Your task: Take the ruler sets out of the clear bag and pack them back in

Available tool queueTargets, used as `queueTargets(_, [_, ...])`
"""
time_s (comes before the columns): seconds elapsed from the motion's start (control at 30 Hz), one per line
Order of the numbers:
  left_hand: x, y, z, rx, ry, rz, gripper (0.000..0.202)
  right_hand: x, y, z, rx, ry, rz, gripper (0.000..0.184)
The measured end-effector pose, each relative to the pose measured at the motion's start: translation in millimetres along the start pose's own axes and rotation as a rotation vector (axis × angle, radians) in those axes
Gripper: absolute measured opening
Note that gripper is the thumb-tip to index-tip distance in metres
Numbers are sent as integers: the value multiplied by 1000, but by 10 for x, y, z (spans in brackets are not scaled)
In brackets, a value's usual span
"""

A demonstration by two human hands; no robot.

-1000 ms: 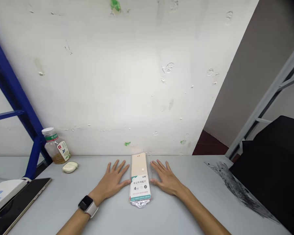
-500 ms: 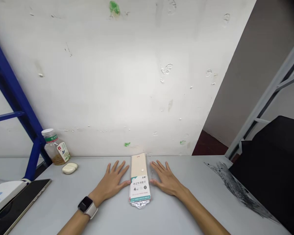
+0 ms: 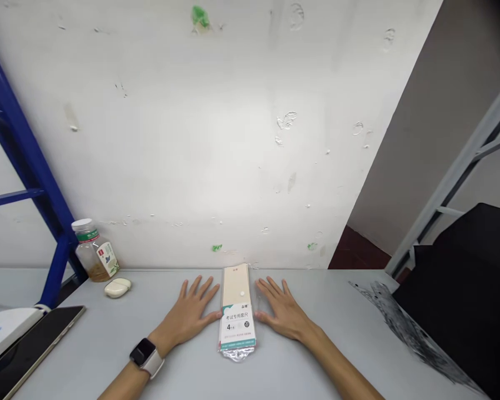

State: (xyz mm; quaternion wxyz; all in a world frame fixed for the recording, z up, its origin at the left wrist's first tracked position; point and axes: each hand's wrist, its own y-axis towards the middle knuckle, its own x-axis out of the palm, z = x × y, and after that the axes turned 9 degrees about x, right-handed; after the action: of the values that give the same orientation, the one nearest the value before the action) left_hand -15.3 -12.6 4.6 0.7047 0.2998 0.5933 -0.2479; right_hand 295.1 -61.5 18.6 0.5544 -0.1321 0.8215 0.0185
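Head view: left hand (image 3: 187, 316) and right hand (image 3: 285, 315) rest spread on desk (image 3: 216, 383), flanking packet (image 3: 235, 289).

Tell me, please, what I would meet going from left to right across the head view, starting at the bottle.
White-capped bottle, small pale case, watch, left hand, flat plastic package, right hand, large black object.

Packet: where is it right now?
Head view, low centre: the packet lies on the table between the left hand and right hand, its far end by the wall.
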Motion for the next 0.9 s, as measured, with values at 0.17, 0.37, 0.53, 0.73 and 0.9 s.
queueTargets(0.17, [57,-1,-57,1,30,26,67,-5,-2,-13,-3,19,13,71])
queueTargets(0.37, [-60,-32,39,38,-29,83,64,55,32,29,2,28,29,69])
queueTargets(0.53, [-142,-29,267,88,-108,62,55,68,7,-69,-25,65,263,46])
queueTargets(0.73, [-146,-3,354,58,-195,65,52,68,-57,-445,143,355,331,24])
queueTargets(0.9, [-170,-22,351,53,-316,65,51,200,5,-424,288,729,184,19])
